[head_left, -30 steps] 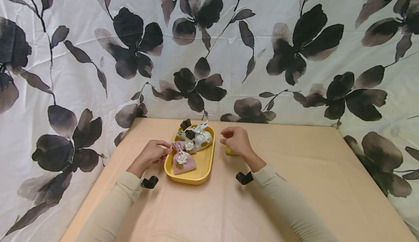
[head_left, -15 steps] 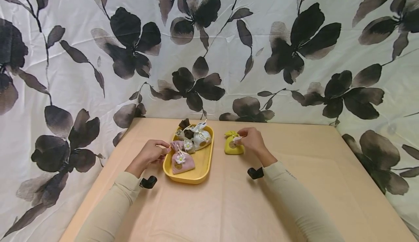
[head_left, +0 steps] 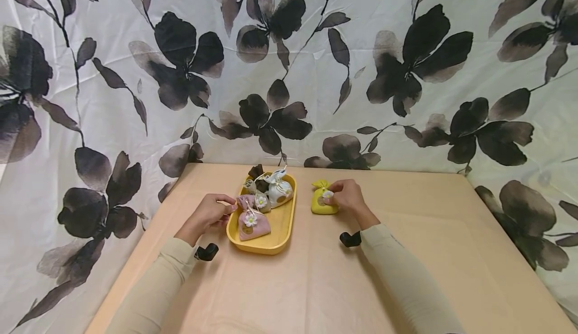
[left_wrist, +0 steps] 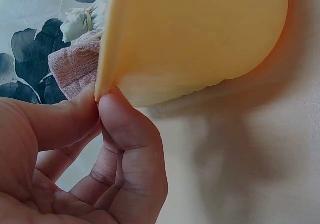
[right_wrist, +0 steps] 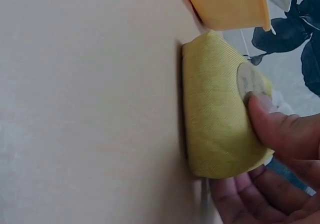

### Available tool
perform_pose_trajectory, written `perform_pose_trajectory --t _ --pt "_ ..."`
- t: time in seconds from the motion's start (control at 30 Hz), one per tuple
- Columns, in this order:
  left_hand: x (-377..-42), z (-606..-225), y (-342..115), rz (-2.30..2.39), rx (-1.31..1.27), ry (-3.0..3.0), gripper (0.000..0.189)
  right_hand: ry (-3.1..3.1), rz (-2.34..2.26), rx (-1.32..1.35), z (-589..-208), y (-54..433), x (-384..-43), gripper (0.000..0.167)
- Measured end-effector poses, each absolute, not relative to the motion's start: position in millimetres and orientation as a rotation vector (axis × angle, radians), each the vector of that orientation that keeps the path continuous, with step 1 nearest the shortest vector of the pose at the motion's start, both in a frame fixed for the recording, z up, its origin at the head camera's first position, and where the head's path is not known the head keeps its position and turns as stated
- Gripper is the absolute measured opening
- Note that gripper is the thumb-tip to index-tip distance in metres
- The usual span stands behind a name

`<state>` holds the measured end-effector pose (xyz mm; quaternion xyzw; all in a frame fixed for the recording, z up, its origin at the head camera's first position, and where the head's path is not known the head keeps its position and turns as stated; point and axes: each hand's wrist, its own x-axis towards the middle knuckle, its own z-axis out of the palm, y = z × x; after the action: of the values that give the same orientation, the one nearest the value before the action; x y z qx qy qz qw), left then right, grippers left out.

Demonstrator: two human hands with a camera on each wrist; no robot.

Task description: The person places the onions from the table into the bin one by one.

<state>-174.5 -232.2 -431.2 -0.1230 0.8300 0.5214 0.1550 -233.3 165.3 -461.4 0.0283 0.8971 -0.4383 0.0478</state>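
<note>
My left hand (head_left: 208,213) pinches the left rim of a yellow tray (head_left: 281,226) between thumb and forefinger, as the left wrist view shows close up. Inside the tray lie a pink drawstring pouch (head_left: 258,230) with a white flower, a white pouch (head_left: 280,190), a small beige pouch (head_left: 265,205) and a dark brown one (head_left: 256,172). To the right of the tray, a yellow drawstring pouch (head_left: 318,204) stands on the table. My right hand (head_left: 352,198) grips its right side, thumb on the front by a round label (right_wrist: 246,81). The fingers behind it are partly hidden.
A peach cloth covers the table (head_left: 293,294). Behind and at both sides hangs a white curtain (head_left: 334,118) printed with dark flowers. A gap of bare tabletop separates the tray from the yellow pouch.
My right hand has moved from in front of the yellow pouch to its right side, uncovering it, and its thumb now lies on the pouch's front. The left hand stays at the tray rim.
</note>
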Motion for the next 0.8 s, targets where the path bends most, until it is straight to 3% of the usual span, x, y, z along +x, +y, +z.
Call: perform_pose_trajectory --t 0.8 --pt "-172 -427 -229 1.491 -0.346 2.381 0.028 2.723 -1.581 -0.008 -444 179 -208 0.033"
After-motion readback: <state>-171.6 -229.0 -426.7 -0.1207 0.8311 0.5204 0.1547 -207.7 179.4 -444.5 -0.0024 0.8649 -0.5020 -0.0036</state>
